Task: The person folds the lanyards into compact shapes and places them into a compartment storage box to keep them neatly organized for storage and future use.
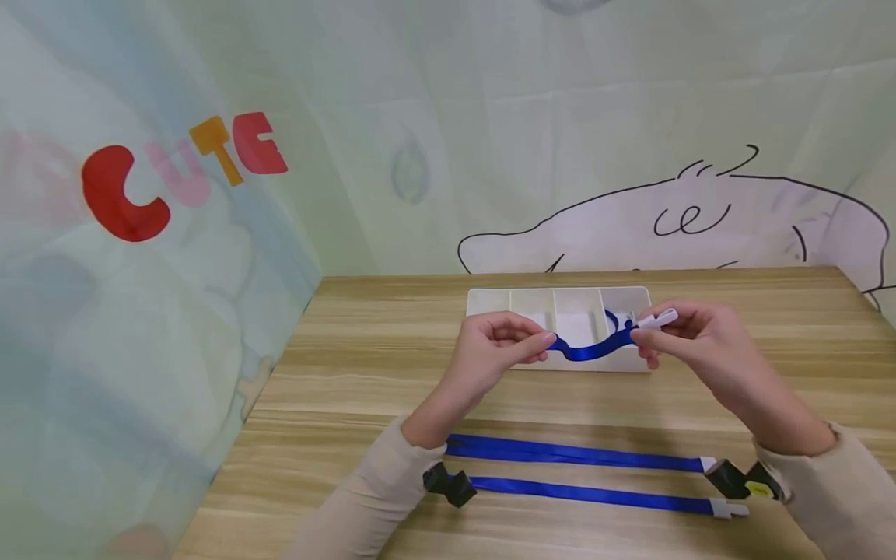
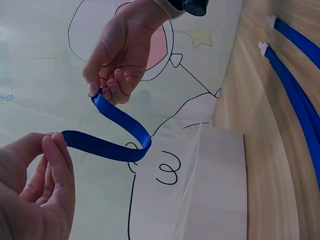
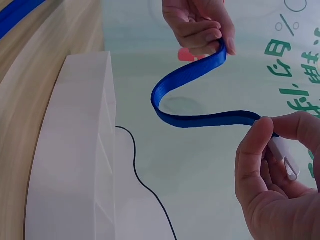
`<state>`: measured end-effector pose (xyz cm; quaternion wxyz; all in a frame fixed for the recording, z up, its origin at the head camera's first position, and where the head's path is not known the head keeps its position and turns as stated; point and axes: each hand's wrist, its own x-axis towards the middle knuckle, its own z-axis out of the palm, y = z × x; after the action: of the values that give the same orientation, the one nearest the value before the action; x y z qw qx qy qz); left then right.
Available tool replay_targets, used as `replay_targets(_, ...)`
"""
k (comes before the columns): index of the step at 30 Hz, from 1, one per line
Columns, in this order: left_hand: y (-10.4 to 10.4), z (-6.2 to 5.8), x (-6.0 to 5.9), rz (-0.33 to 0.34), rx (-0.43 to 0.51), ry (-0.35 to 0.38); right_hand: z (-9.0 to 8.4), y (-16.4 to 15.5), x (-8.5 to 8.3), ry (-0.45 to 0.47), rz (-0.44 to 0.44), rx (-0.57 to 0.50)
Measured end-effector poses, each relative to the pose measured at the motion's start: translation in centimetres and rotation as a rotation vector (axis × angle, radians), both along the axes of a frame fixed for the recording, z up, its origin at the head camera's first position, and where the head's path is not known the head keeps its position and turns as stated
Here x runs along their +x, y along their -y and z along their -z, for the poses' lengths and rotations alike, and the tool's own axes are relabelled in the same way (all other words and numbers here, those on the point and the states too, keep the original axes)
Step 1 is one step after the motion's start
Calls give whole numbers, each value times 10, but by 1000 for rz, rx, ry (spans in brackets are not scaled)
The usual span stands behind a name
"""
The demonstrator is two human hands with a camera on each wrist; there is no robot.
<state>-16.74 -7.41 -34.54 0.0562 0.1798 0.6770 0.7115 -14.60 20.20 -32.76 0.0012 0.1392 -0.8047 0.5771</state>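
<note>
A blue lanyard (image 1: 586,352) sags in a shallow curve between the two hands, in front of and over a white divided tray (image 1: 490,300). One end is pinched between thumb and forefinger of the left hand (image 1: 498,342). At the other end, the right hand (image 1: 707,334) pinches the strap beside its white plastic clip (image 1: 661,319). In the right wrist view the clip (image 3: 284,155) sticks out past the right thumb, partly hidden by the fingers. The strap (image 2: 110,147) makes a loose bend in the left wrist view.
Two more blue lanyards, a rear one (image 1: 574,453) and a front one (image 1: 581,493), lie side by side on the wooden table (image 1: 336,389), white clips to the right. Some blue strap (image 1: 612,320) shows in the tray's right compartment. Printed cloth (image 1: 392,117) hangs behind.
</note>
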Motion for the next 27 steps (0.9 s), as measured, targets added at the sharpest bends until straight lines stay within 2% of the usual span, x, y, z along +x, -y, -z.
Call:
replay_targets(9, -10, -3, -1, 4, 4, -34, -5, 15, -4, -18, -43, -34)
replay_targets(16, -17, -4, -2, 9, 12, -29, -5, 28, -7, -13, -78, -104)
replay_targets(27, -23, -3, -5, 26, 76, -12, -4, 44, -9, 9, -88, -131)
